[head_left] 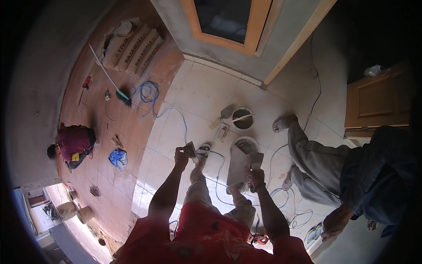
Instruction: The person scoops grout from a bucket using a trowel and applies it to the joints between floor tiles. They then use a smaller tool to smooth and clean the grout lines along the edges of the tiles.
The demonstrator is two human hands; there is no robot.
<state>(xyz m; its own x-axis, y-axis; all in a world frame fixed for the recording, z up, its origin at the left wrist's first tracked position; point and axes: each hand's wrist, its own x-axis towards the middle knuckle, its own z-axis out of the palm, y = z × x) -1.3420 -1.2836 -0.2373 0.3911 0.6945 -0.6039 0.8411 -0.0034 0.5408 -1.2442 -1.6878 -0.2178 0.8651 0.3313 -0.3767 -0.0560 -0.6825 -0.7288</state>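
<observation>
Holding a flat tool in each hand, the person stands on the pale tiled floor. In the head view, the left hand grips a small dark plate out to the left, near that floor's boundary with the reddish floor. The right hand closes around a wide-bladed scraper, its blade overlapping the view of a pale grey board; whether they touch I cannot tell, nor whether either tool carries any paste. Beyond the board, toward the floor's far edge at the wall, sit a round tub and a bucket with a stick across its mouth; a trowel lies left of the bucket.

A thin cable loops between the person's feet, so a sideways step could snag it and cost them their balance. The tub is close ahead of the right foot; a careless stride might knock it. A co-worker's leg is to the right, toward the floor's right edge, and a wide swing of the scraper could catch it. A loosened grip would probably drop either tool onto the tiles.
</observation>
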